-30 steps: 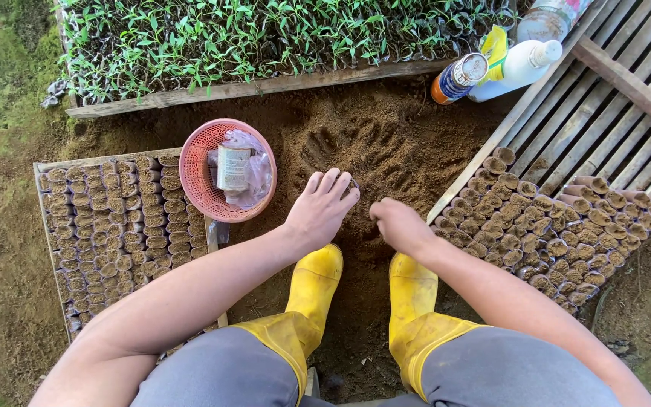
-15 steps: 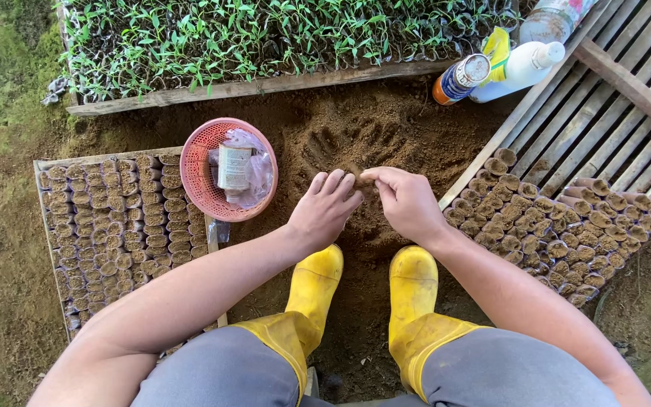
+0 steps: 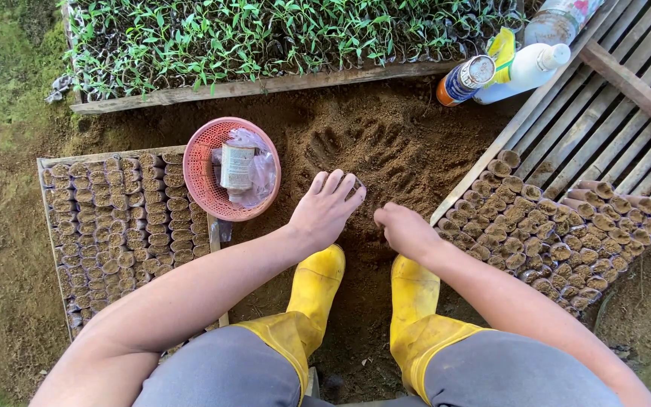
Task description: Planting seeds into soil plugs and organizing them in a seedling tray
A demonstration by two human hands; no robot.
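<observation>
Soil (image 3: 371, 151), loose and brown, lies under your hands, just past your yellow boots (image 3: 318, 283). Your left hand (image 3: 328, 209) presses flat, fingers spread. Your right hand (image 3: 404, 230) is curled; whether it holds anything, I cannot tell. Rolled pots (image 3: 559, 234) wait right of it; you seem to be gathering soil.

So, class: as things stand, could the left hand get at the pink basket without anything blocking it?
Probably yes. The left hand rests on the loose soil just right of the pink basket. Only bare soil lies between them, and the basket's open top faces up, with a small packet inside.
</observation>
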